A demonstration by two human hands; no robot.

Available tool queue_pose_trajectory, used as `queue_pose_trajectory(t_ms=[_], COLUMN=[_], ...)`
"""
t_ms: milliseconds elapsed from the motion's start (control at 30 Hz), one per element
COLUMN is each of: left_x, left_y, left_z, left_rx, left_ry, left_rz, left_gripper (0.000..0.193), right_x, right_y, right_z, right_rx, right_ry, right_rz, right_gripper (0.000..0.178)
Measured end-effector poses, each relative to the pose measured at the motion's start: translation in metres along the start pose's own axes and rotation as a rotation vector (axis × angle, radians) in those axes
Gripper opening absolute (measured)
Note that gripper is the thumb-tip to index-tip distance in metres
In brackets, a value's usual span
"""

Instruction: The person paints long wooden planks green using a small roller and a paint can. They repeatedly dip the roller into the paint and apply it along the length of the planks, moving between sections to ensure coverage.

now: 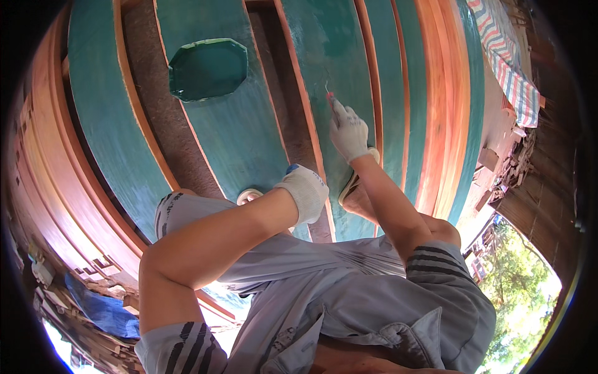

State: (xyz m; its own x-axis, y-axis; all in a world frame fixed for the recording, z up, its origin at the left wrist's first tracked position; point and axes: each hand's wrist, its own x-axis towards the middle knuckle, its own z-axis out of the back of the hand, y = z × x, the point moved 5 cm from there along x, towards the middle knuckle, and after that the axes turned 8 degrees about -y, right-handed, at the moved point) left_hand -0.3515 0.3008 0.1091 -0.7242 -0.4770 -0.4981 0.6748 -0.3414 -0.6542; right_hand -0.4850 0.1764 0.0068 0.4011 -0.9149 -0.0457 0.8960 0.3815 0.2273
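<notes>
My right hand, in a white knit glove, reaches over a green-painted wooden plank. Its forefinger stretches along the plank, and at its tip shows a small red piece with a thin pale line beyond it. The other fingers are curled, and what they hold is too small to name. Near my lap, my left hand is closed in a similar glove, with a bit of blue at the thumb side; any thing inside is hidden. An eight-sided tray of dark green paint sits on the plank ahead of my left hand.
More green planks with orange-brown edges lie side by side, with dark gaps between some. Bare reddish boards are stacked at right. A striped sheet hangs at the far right; a blue tarp lies among wood scraps at lower left.
</notes>
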Motion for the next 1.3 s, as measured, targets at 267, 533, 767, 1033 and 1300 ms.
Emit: queue_pose_trajectory(t_ms=[267, 533, 767, 1033, 1300], left_x=[0.002, 0.005, 0.002, 0.0, -0.005], left_y=[-0.001, -0.006, -0.003, -0.007, -0.02], left_z=[0.002, 0.002, -0.001, -0.003, -0.011], left_rx=[0.017, 0.013, -0.009, 0.004, -0.004], left_ry=[0.059, 0.068, 0.046, 0.12, 0.092], left_rz=[-0.015, -0.036, -0.014, -0.034, -0.085], left_gripper=[0.034, 0.033, 0.034, 0.032, 0.03], right_x=[-0.087, -0.027, -0.09, -0.117, -0.156], right_y=[-0.022, -0.002, -0.01, -0.014, -0.027], right_z=[0.011, 0.011, 0.014, 0.032, 0.025], right_rx=[-0.092, 0.024, -0.07, -0.09, -0.068], right_ry=[0.172, -0.004, 0.143, 0.045, 0.201], right_rz=[-0.018, -0.011, -0.018, 0.05, -0.046], right_gripper=[0.044, 0.041, 0.04, 0.039, 0.046])
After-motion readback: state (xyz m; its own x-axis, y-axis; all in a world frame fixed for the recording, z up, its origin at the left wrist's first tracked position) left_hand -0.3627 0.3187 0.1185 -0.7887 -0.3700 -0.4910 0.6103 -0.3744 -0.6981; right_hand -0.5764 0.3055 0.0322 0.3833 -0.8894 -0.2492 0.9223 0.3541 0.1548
